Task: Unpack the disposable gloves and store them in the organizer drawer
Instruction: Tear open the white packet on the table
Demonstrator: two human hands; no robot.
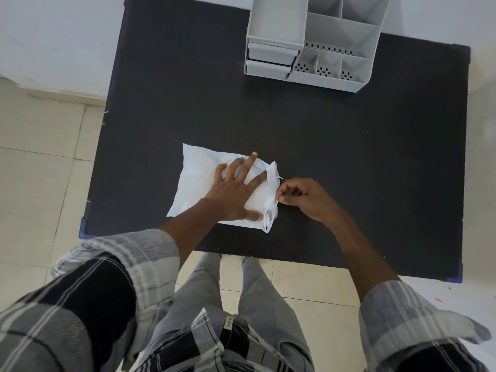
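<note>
A white plastic packet [197,181] lies flat on the black table [349,162], near its front edge. My left hand [236,190] rests on the packet's right half, palm down, fingers spread, holding it against the table. My right hand [300,198] pinches the crumpled right edge of the packet between thumb and fingertips. No gloves show outside the packet. At the table's far edge stands a light grey organizer [338,30], with two shut drawers [269,60] stacked on its left side.
The organizer has several open compartments on its right, some with perforated floors. Pale floor tiles [35,170] lie left of and below the table. My legs stand close to the table's front edge. A white wall rises behind the table.
</note>
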